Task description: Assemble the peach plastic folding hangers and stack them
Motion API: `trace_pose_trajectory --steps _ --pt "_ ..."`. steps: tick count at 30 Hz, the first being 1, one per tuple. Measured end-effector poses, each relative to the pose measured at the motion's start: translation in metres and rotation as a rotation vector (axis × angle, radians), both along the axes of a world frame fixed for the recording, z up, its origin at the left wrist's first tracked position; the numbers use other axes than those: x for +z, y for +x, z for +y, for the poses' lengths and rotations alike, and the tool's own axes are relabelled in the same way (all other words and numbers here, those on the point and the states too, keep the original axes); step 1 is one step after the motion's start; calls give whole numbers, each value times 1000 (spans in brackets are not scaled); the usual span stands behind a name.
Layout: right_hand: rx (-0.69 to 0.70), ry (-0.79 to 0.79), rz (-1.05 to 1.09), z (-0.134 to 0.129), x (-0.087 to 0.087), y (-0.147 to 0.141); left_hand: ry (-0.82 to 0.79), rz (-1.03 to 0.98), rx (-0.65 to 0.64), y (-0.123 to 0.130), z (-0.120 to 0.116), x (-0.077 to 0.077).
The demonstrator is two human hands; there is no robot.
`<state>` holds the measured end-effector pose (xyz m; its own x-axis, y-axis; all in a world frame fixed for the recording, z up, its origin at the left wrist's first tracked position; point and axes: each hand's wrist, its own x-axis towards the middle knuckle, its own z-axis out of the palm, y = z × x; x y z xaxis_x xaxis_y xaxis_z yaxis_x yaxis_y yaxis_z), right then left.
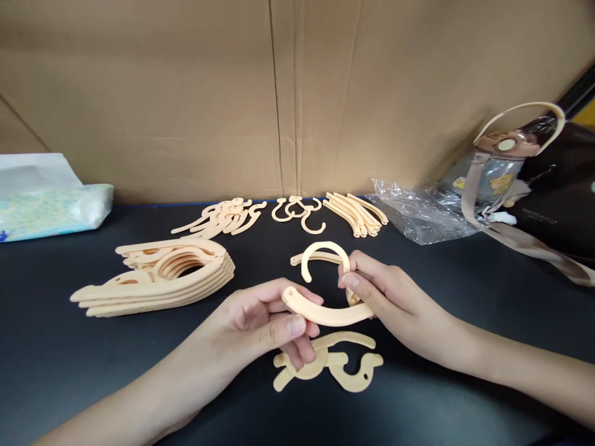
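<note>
My left hand [260, 322] pinches the left end of a curved cream plastic hanger arm [330, 316] between thumb and fingers. At the arm's other end, my right hand [395, 300] grips a cream hanger hook [304, 266] between thumb and forefinger; its fingers hide where hook and arm meet. Beneath my hands lie several flat cream hanger parts [357, 385], one a curved strip and one with a round notch. Just behind the hook rests another curved strip [297, 259], partly covered. A stack of folded cream hangers [186, 290] sits left of my left hand.
Along the back of the black table lie a pile of hanger parts [227, 217], several loose hooks [312, 228] and a bundle of curved arms [356, 214]. Clear plastic wrap [413, 217] and a strapped bottle [497, 173] are at right, a tissue pack [51, 207] at left. Cardboard [186, 93] stands behind.
</note>
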<state>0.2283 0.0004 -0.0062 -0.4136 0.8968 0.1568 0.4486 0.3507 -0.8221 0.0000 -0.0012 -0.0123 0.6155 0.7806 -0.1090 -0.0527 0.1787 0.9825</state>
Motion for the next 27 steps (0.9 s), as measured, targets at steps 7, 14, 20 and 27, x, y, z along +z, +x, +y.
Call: trace_pose_trajectory --steps 7,14,20,27 --pt "-58 -11 65 9 -4 3 656 200 50 1 -16 0" --pt "-106 45 69 11 -2 8 1437 461 -94 5 -30 -3" --pt "-55 -75 171 12 -1 3 1579 650 -104 3 -21 11" --pt "5 -239 314 12 -1 2 1429 693 8 4 -12 -7"
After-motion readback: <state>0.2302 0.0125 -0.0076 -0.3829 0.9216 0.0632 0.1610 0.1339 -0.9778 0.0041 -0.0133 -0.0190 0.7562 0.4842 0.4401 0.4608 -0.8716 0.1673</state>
